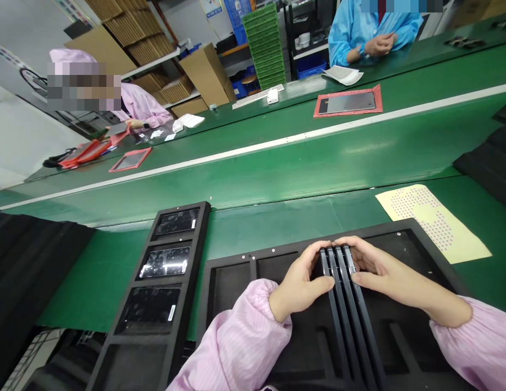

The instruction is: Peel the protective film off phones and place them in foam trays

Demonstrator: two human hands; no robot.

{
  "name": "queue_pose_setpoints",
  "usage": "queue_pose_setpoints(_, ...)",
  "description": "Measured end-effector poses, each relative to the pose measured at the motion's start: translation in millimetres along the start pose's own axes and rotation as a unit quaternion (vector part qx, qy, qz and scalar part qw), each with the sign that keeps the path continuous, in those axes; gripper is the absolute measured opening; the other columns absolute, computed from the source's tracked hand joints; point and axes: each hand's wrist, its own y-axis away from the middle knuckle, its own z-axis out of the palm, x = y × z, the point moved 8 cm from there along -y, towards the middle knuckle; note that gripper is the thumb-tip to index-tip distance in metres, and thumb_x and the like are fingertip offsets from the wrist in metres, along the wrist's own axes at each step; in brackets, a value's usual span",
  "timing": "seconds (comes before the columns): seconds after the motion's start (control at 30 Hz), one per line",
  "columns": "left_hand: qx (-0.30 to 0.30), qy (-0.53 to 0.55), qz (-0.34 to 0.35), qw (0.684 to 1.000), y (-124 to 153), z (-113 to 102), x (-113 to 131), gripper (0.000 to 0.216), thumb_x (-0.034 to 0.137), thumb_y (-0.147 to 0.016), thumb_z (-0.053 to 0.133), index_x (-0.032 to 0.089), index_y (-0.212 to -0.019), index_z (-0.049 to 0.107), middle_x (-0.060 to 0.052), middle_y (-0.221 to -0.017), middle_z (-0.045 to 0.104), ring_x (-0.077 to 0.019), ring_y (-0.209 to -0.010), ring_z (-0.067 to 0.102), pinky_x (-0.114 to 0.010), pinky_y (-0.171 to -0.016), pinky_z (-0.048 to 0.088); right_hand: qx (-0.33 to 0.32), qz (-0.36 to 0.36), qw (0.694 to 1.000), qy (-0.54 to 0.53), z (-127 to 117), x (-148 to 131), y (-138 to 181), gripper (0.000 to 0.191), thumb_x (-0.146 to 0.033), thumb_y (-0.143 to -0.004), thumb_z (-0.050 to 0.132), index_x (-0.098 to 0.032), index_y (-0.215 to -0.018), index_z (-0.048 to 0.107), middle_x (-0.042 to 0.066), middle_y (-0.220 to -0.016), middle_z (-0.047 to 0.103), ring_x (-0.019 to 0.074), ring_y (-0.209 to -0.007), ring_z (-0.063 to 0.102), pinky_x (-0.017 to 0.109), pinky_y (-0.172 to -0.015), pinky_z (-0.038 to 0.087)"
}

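Note:
Both my hands clasp a small stack of thin dark flat devices [345, 304] standing on edge, three side by side, over a black foam tray [236, 277] with empty recesses. My left hand [302, 282] presses on the stack's left side, thumb along the front edge, fingers curled over the top. My right hand [379, 269] presses on the right side, fingers curled over the far end. Both sleeves are pink.
A long black tray [163, 282] at the left holds several glossy devices. A yellow dotted sheet [434, 220] lies at the right. Beyond runs a green conveyor belt [277, 163] with red-framed panels [348, 101]. Two people sit at the far side. Black foam [28, 255] lies at the left.

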Motion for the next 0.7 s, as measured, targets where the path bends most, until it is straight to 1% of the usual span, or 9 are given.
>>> queue_pose_setpoints(0.07, 0.004, 0.000, -0.004, 1.000, -0.8, 0.7, 0.7, 0.054, 0.022, -0.066, 0.067, 0.020, -0.115, 0.046, -0.009, -0.120, 0.054, -0.0268, -0.117, 0.047, -0.042, -0.101, 0.033, 0.025, 0.005, 1.000, 0.016, -1.3, 3.3, -2.0, 0.046, -0.038, -0.075, 0.058, -0.023, -0.117, 0.045, 0.002, -0.086, 0.054, 0.0212, -0.081, 0.055, 0.039, -0.077, 0.049)
queue_pose_setpoints(0.13, 0.017, -0.003, -0.007, 1.000, -2.2, 1.1, 2.3, 0.050, 0.024, -0.065, 0.068, 0.020, -0.110, 0.047, -0.008, -0.112, 0.055, -0.0252, -0.109, 0.051, -0.039, -0.096, 0.036, 0.064, 0.013, 0.997, 0.036, -3.8, 7.4, -4.0, 0.041, -0.037, -0.075, 0.057, -0.023, -0.112, 0.048, 0.001, -0.082, 0.053, 0.0211, -0.080, 0.055, 0.037, -0.074, 0.050)
queue_pose_setpoints(0.2, 0.047, -0.015, -0.016, 0.999, -3.5, -0.3, 3.4, 0.043, 0.025, -0.065, 0.066, 0.020, -0.103, 0.047, -0.006, -0.103, 0.056, -0.0224, -0.100, 0.053, -0.037, -0.089, 0.040, 0.097, 0.017, 0.994, 0.050, -5.5, 10.0, -5.5, 0.037, -0.035, -0.074, 0.057, -0.023, -0.108, 0.049, 0.001, -0.080, 0.054, 0.0204, -0.078, 0.056, 0.035, -0.071, 0.050)
queue_pose_setpoints(0.27, 0.079, -0.036, -0.029, 0.996, -4.2, -1.9, 4.1, 0.037, 0.023, -0.064, 0.063, 0.020, -0.097, 0.046, -0.004, -0.096, 0.055, -0.0205, -0.093, 0.054, -0.035, -0.084, 0.041, 0.110, 0.013, 0.992, 0.052, -5.1, 10.2, -6.4, 0.036, -0.032, -0.072, 0.058, -0.023, -0.106, 0.049, 0.000, -0.080, 0.055, 0.0197, -0.075, 0.056, 0.034, -0.068, 0.050)
queue_pose_setpoints(0.33, 0.092, -0.053, -0.035, 0.994, -4.7, -1.5, 5.1, 0.036, 0.021, -0.063, 0.061, 0.021, -0.095, 0.046, -0.003, -0.093, 0.054, -0.0199, -0.091, 0.053, -0.034, -0.083, 0.041, 0.114, 0.011, 0.992, 0.050, -4.6, 9.5, -6.9, 0.036, -0.030, -0.071, 0.058, -0.023, -0.105, 0.049, 0.000, -0.082, 0.056, 0.0192, -0.075, 0.056, 0.033, -0.066, 0.049)
queue_pose_setpoints(0.57, 0.099, -0.058, -0.021, 0.993, -4.5, -2.0, 7.3, 0.036, 0.024, -0.064, 0.062, 0.021, -0.096, 0.047, -0.004, -0.097, 0.055, -0.0212, -0.093, 0.053, -0.035, -0.085, 0.040, 0.113, 0.013, 0.992, 0.047, -5.0, 7.5, -6.1, 0.034, -0.029, -0.071, 0.059, -0.022, -0.104, 0.049, 0.001, -0.085, 0.056, 0.0185, -0.074, 0.056, 0.032, -0.065, 0.048)
queue_pose_setpoints(0.7, 0.074, -0.068, -0.015, 0.995, -3.6, 0.9, 6.5, 0.042, 0.024, -0.063, 0.064, 0.021, -0.100, 0.046, -0.004, -0.097, 0.055, -0.0221, -0.093, 0.054, -0.035, -0.084, 0.041, 0.086, 0.018, 0.995, 0.050, -1.4, 6.7, -4.7, 0.040, -0.027, -0.071, 0.059, -0.023, -0.108, 0.046, 0.001, -0.087, 0.056, 0.0189, -0.076, 0.056, 0.033, -0.067, 0.048)
